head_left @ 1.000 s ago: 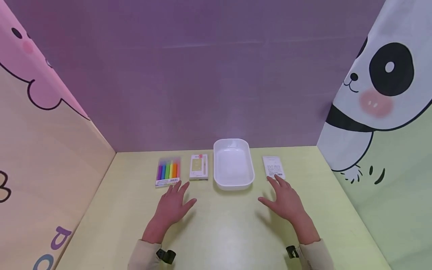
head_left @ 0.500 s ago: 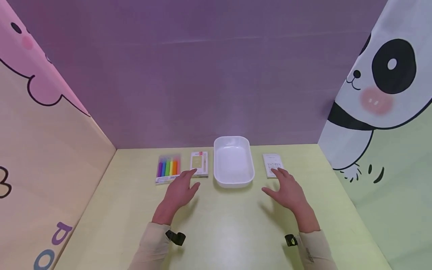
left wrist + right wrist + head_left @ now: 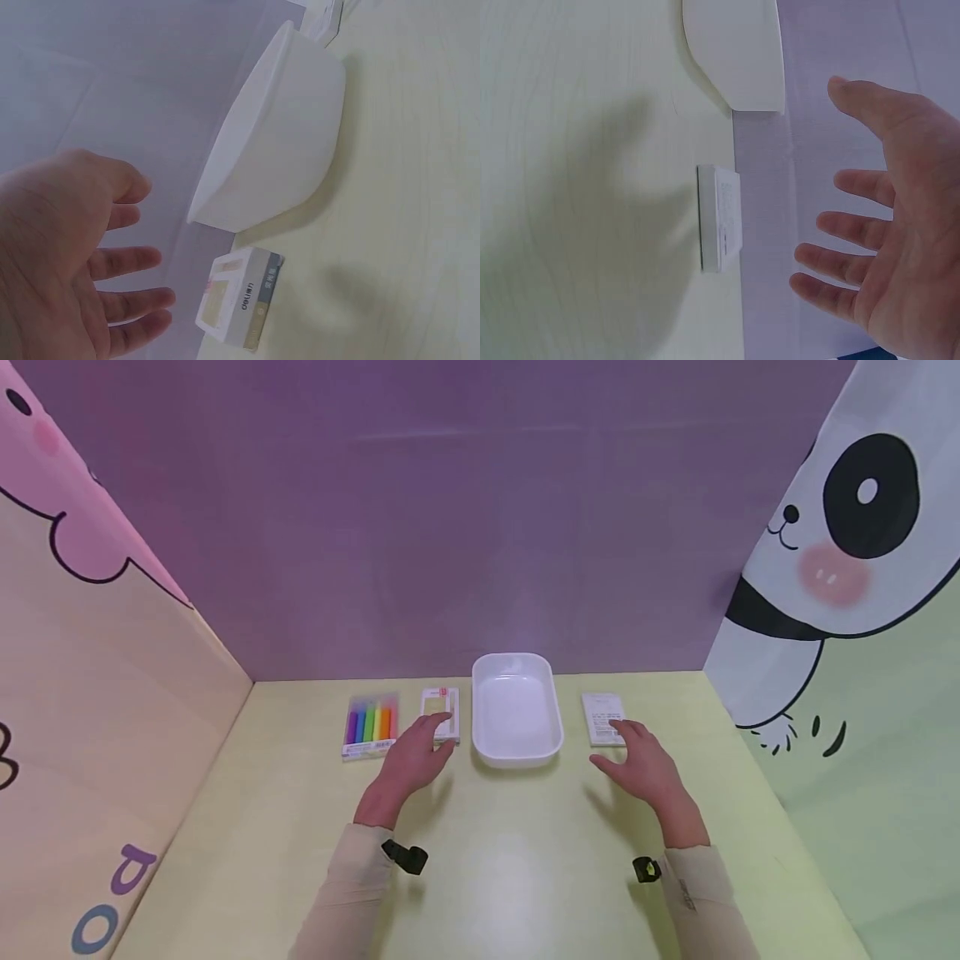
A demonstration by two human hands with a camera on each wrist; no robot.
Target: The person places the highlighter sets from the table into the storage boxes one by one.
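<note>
My left hand [image 3: 416,758] hovers above the table by a small white box with a gold panel [image 3: 437,702], hiding part of it in the head view. The left wrist view shows the hand apart from that box [image 3: 238,300], fingers spread and holding nothing. To its left lies a clear pack of coloured markers [image 3: 371,724]. My right hand [image 3: 647,768] is held above the table at a flat white box with printed text [image 3: 602,714]. A gap separates its loosely extended fingers from this box [image 3: 721,217] in the right wrist view.
A white plastic tray [image 3: 517,756] stands between the two boxes, near the purple back wall [image 3: 480,543]. Printed side panels flank the pale wooden table [image 3: 517,877], a panda [image 3: 832,585] on the right one.
My left hand has moved forward and right, from in front of the marker pack to the gold-panelled box. The right hand has shifted slightly forward. The boxes and tray stay put.
</note>
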